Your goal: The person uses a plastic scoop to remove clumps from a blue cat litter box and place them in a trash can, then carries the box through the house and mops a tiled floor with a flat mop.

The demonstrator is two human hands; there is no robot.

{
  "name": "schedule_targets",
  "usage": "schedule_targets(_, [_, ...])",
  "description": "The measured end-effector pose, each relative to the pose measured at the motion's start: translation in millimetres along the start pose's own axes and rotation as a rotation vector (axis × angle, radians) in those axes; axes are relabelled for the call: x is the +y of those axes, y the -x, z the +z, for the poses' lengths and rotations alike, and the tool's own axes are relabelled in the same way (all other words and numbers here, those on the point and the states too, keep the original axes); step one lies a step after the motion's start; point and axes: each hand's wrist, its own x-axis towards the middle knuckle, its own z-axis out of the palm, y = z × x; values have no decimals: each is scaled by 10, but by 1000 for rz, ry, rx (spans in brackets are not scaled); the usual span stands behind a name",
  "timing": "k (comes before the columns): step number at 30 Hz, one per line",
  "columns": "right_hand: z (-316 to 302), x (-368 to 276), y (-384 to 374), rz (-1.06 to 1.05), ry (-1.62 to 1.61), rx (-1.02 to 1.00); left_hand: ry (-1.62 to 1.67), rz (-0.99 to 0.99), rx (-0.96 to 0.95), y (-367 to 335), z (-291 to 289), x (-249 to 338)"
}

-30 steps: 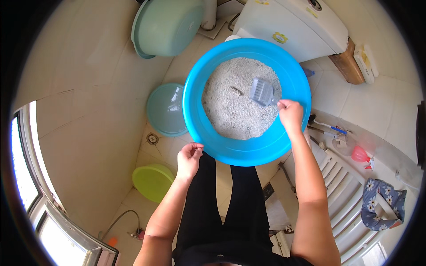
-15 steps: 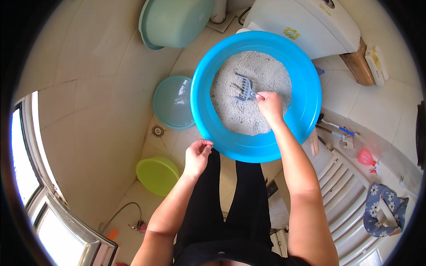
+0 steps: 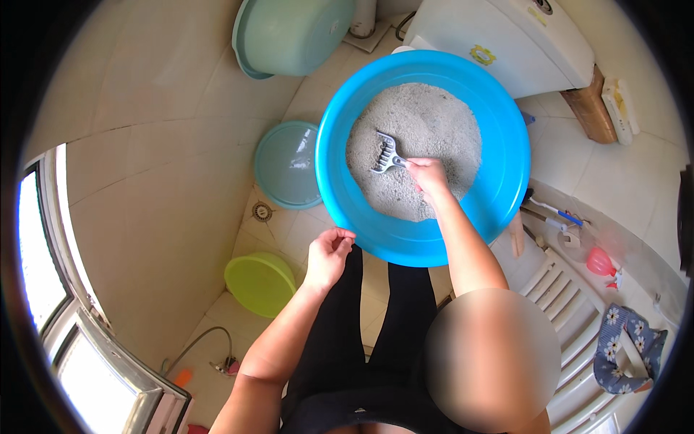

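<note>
While right hand (image 3: 428,176) holds grey scoop (image 3: 395,159) by handle, grip closed, scoop's long axis runs leftward across pale litter (image 3: 441,119) toward left edge of blue basin (image 3: 506,148); left hand (image 3: 330,257), farther from scoop, curls at near-left rim, hold on it unclear.

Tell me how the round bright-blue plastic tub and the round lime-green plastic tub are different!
The round bright-blue plastic tub looks bigger in the picture than the round lime-green plastic tub. The left hand is at the blue tub's rim; no hand touches the green tub. Both tubs are round and brightly coloured.
</note>
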Motion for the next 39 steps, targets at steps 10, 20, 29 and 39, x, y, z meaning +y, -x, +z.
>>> schedule_targets(10, [-262, 281, 215, 116, -345, -102, -4, -30, 26, -3, -58, -110])
schedule_targets(20, [-401, 202, 343, 35, -460, -130, -71, 9, -47, -1, 103, 32])
schedule_targets(29, [-730, 249, 576, -67, -593, -47, -189, 25, -127, 63, 212, 73])
schedule_targets(39, [-987, 379, 1211, -85, -556, 242, -356, 73, -220, 81, 421, 214])
